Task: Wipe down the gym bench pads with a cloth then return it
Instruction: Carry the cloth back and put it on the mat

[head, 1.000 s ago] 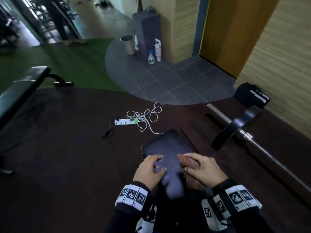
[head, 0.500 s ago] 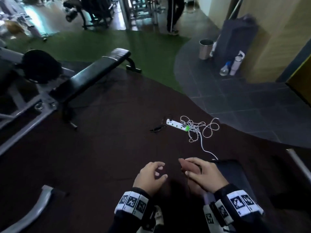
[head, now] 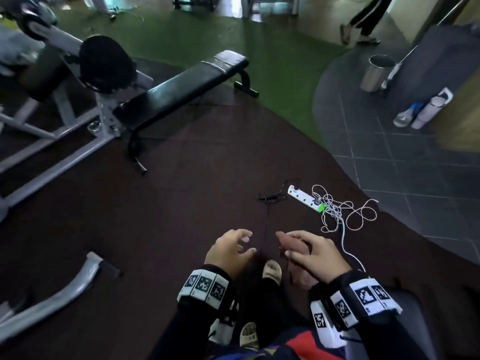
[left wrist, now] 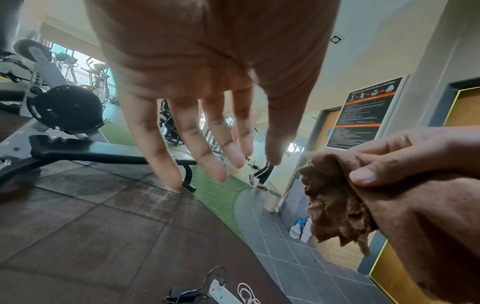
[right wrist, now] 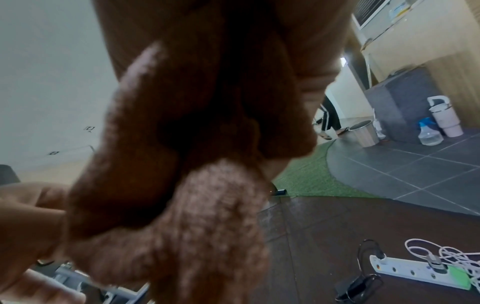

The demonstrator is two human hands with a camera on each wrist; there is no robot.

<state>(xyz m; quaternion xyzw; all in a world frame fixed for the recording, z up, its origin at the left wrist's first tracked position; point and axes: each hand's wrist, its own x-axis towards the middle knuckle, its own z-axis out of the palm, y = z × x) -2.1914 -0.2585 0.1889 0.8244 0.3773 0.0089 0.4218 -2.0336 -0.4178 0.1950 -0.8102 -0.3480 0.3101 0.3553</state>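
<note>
Brown cloth (left wrist: 335, 203) bunched in R hand (head: 315, 255); L hand (head: 228, 252) fingers spread, empty; steel bin (head: 375, 73) contents unclear.

The right hand (head: 315, 255) holds the cloth (head: 292, 246) just beside the left hand (head: 228, 252), both above the floor mat (head: 161, 229). Ahead of the hands and a little to the right lies a power strip (head: 306, 198) with a tangled cord (head: 345, 216) on its right. Far ahead to the left stands the bench (head: 179, 87), joined to a frame (head: 52, 152) farther left. Well off to the right, a bin (head: 375, 73) and two bottles (head: 420, 110) stand on the tiles (head: 402, 178).
</note>
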